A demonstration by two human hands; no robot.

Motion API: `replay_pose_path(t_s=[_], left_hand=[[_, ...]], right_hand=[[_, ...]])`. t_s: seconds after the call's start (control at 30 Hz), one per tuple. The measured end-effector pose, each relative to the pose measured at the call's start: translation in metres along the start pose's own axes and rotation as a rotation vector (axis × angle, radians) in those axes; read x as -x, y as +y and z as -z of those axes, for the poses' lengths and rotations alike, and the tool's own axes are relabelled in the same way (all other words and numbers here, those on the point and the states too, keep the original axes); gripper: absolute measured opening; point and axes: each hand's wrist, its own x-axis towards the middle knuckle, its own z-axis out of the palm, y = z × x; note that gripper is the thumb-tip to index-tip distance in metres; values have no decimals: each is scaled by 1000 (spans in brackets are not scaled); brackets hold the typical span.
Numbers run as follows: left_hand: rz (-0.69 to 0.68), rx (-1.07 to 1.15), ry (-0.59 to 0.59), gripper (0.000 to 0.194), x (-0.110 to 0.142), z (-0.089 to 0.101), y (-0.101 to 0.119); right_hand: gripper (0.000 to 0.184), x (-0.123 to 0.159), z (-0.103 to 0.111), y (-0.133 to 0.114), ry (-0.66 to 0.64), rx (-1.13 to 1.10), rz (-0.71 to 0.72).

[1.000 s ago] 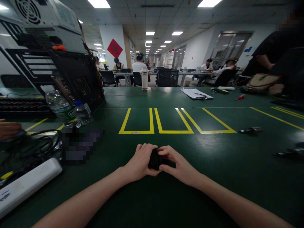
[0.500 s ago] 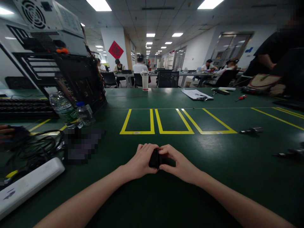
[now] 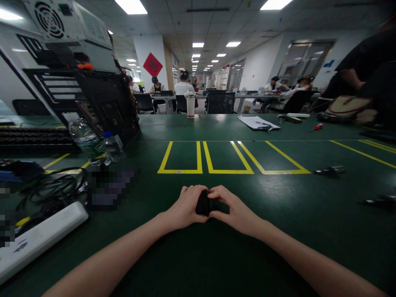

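Just short of the yellow tape outlines [image 3: 228, 171], a left hand [image 3: 185, 207] grips a small black object [image 3: 202, 204] while the right hand [image 3: 235, 211] lightly pinches its edge; uneven pressure could make it slip free.

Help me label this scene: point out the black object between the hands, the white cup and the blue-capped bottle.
Black object [image 3: 202, 204]: head view, on its exposed dark side.
White cup [image 3: 190, 106]: head view, mid-body.
Blue-capped bottle [image 3: 114, 148]: head view, on its clear body.
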Motion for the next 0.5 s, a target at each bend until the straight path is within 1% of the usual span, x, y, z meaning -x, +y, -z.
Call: replay_pose_path(t_s=[0.1, 0.17, 0.33, 0.4, 0.43, 0.5], left_hand=[[-12, -7, 5, 52, 0, 0, 1], [-18, -15, 7, 53, 0, -1, 0], [-23, -35, 16, 53, 0, -2, 0], [-21, -45, 14, 53, 1, -2, 1], [-18, -51, 11, 54, 1, -2, 1], [-11, -61, 5, 55, 1, -2, 1]], right_hand=[[22, 0, -1, 0, -21, -91, -36], [19, 0, -3, -1, -7, -102, -50], [31, 2, -2, -3, 16, 69, -16], [31, 3, 0, -4, 14, 144, 7], [31, 4, 0, -5, 11, 155, 10], [29, 4, 1, -5, 3, 105, -5]])
